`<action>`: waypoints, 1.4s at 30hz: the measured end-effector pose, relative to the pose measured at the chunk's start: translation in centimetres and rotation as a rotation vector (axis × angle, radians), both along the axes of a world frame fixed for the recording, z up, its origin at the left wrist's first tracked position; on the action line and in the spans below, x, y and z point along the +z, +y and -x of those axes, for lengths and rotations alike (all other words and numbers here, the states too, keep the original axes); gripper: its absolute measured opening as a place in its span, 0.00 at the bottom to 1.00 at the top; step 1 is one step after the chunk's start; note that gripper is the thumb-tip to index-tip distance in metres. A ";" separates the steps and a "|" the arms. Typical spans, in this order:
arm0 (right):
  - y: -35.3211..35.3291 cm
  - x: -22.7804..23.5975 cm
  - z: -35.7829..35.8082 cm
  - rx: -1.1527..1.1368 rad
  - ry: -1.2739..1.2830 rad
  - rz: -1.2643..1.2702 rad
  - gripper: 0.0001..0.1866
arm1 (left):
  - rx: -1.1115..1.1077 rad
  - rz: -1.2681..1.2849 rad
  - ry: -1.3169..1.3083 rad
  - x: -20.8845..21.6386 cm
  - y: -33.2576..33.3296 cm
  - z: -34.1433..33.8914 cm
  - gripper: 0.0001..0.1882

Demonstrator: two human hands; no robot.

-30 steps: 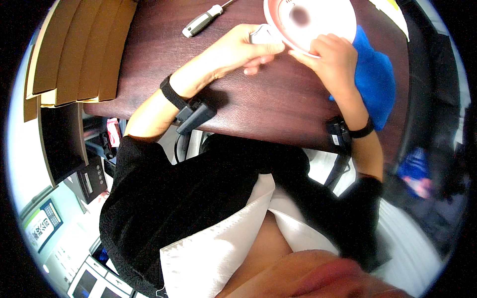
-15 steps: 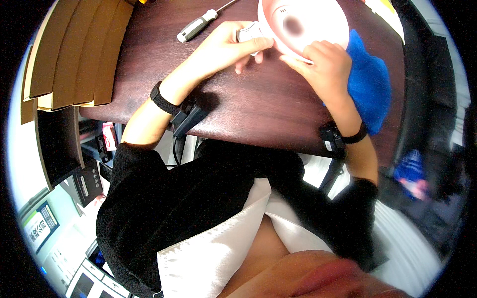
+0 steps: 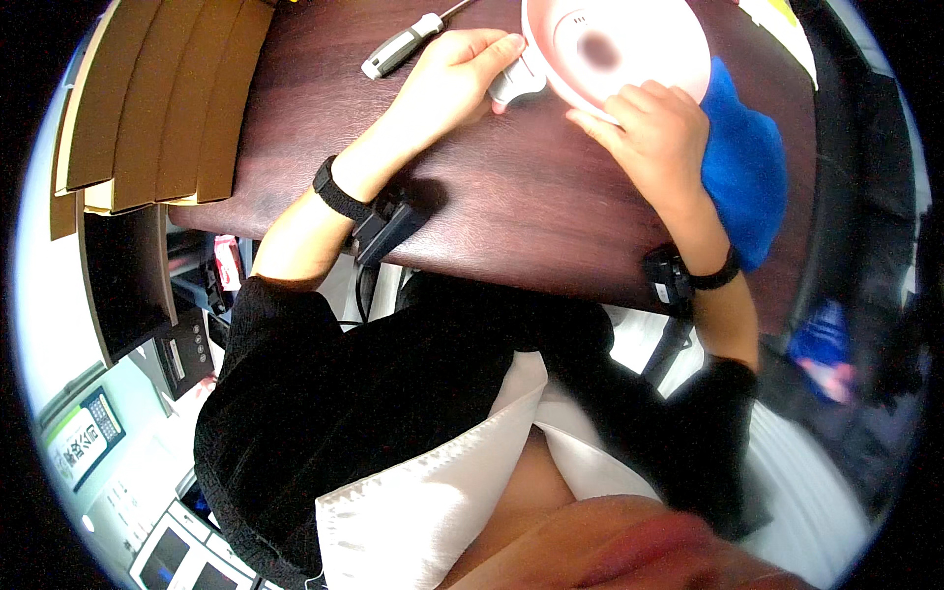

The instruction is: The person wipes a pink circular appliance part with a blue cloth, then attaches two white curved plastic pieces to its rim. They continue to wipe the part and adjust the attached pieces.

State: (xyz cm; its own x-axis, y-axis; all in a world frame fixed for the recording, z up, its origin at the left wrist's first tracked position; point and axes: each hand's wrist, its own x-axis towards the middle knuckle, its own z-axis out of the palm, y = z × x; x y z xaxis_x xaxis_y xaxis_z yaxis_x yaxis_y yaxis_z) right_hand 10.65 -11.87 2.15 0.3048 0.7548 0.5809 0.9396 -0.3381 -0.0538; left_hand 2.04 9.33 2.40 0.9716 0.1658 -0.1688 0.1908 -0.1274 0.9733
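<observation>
My left hand is closed on a small white and grey plastic piece, thumb on top, close by the left rim of a pale pink round dish-like part. The inside of this part faces up, with a dark round spot and a few small slots in it; its far edge is cut off by the picture. My right hand grips its near right rim, fingers over the edge and thumb stretched below. A grey and white screwdriver lies left of my left hand. Beside my right wrist is a blue cloth.
The dark reddish-brown table runs under both hands. Brown cardboard boxes or dividers stand along its left edge. White paper lies at the far right corner. A black strap with a dark device sits on each wrist.
My left hand has turned the white and grey piece, and its thumb has moved up onto it. My right hand keeps its grip on the pink part. The whole view has shifted slightly.
</observation>
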 end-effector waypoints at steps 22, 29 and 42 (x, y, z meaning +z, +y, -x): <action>0.8 -0.3 1.2 -0.007 -0.003 0.020 0.14 | 0.116 -0.259 0.018 0.2 0.3 -0.7 0.17; 0.5 -0.3 0.9 -0.017 0.009 0.016 0.15 | 0.120 -0.031 -0.040 1.5 -0.2 -0.2 0.17; 0.1 -0.2 0.4 -0.008 0.043 -0.022 0.16 | -0.039 -0.732 -0.760 2.0 0.0 -0.1 0.24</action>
